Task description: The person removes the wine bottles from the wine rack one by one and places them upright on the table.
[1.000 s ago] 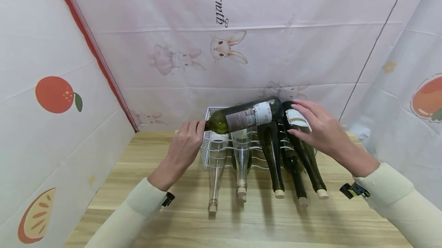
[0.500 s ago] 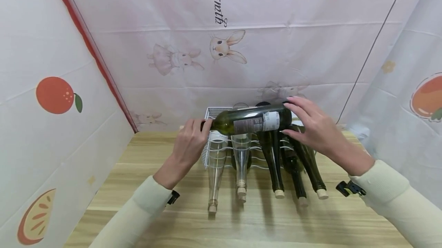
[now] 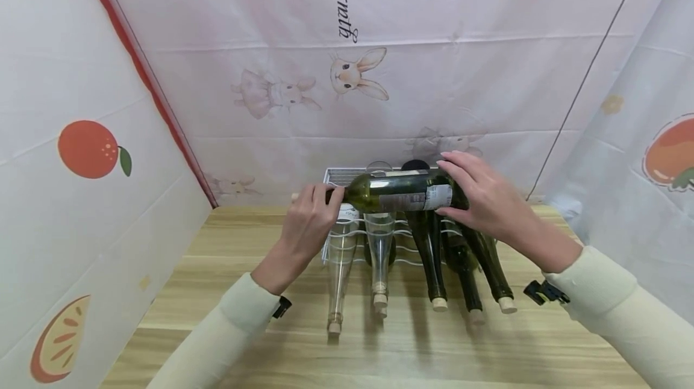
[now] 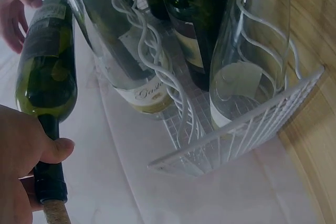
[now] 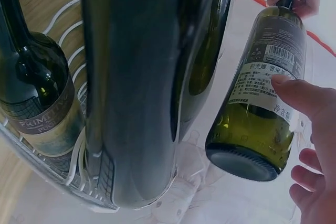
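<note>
A green glass wine bottle (image 3: 398, 191) lies sideways above the rack, its neck to the left. My left hand (image 3: 308, 217) grips the neck just behind the cork, as the left wrist view shows. My right hand (image 3: 490, 205) spans the base end, with the thumb (image 5: 299, 94) on the white back label and the fingers round the far side. Beneath is a white wire wine rack (image 4: 236, 129) loaded with corked bottles. Clear bottles (image 3: 340, 262) lie at its left, dark green bottles (image 3: 431, 259) at its right, with necks pointing toward me.
The rack stands on a wood-grain table (image 3: 233, 244), close to a pink printed curtain (image 3: 282, 154) at the back. White printed sheets (image 3: 49, 208) hang at both sides. The corked necks (image 3: 334, 320) jut out past the rack's front.
The held bottle has shifted right and slightly toward me. My right hand has moved from beside the rightmost bottle onto the held bottle's base end.
</note>
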Demonstrator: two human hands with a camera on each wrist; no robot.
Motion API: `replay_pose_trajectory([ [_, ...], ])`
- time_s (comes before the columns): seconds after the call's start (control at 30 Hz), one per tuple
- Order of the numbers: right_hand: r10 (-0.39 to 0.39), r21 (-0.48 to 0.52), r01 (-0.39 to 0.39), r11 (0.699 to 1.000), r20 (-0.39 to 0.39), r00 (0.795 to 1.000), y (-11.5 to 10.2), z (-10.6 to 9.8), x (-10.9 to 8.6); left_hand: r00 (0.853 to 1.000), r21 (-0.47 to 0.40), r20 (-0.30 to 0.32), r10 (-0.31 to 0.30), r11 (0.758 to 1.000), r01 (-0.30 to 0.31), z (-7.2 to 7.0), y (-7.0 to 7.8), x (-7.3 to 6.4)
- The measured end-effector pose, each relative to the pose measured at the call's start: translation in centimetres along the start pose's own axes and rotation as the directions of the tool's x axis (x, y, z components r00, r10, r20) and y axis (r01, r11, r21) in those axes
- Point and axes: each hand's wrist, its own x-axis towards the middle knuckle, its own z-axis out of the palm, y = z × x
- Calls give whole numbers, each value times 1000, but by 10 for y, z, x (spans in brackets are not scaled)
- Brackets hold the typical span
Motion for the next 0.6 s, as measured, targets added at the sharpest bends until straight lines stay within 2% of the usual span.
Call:
replay_pose_trajectory([
  [0.37, 26, -43, -21, 999, 117, 993, -5, -2, 9, 1000, -9, -2, 5, 1000, -5, -1, 11, 7],
  [0.6, 47, -73, -37, 997, 134, 990, -8, -2, 10, 1000, -6, -11, 8, 1000, -8, -2, 16, 11],
])
